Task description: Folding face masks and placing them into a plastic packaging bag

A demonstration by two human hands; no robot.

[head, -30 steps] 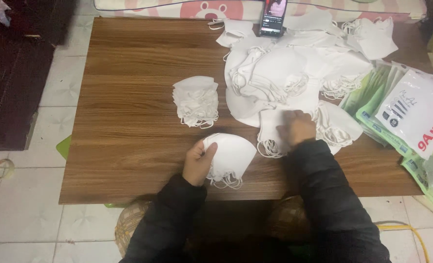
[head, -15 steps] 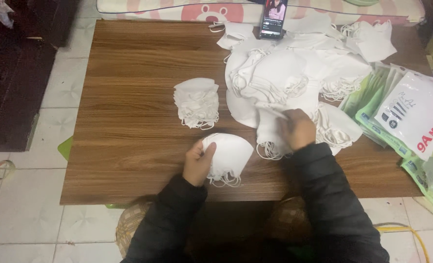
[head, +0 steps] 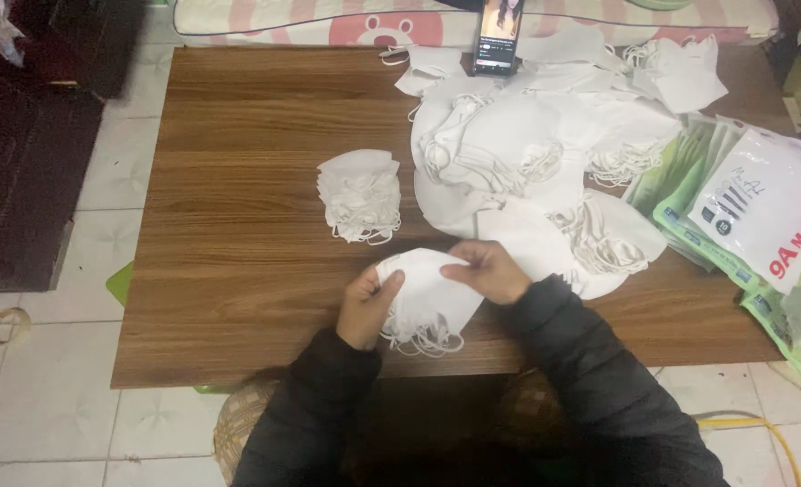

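My left hand pinches the left edge of a small stack of folded white face masks lying at the near side of the wooden table. On the stack's upper right edge rests my right hand, fingers closed on the top mask. Elastic loops hang from the stack toward me. A second neat stack of white masks lies further out, left of centre. To the right, a big loose heap of white masks covers the table's far right part.
A phone stands upright at the table's far edge. Green and white plastic packets lie fanned at the right edge. A striped cushion runs behind the table. A dark rug covers the tiled floor on the left.
My right hand has come back from the loose heap to the stack near me, bringing a mask onto it. My left hand has stayed on the stack.
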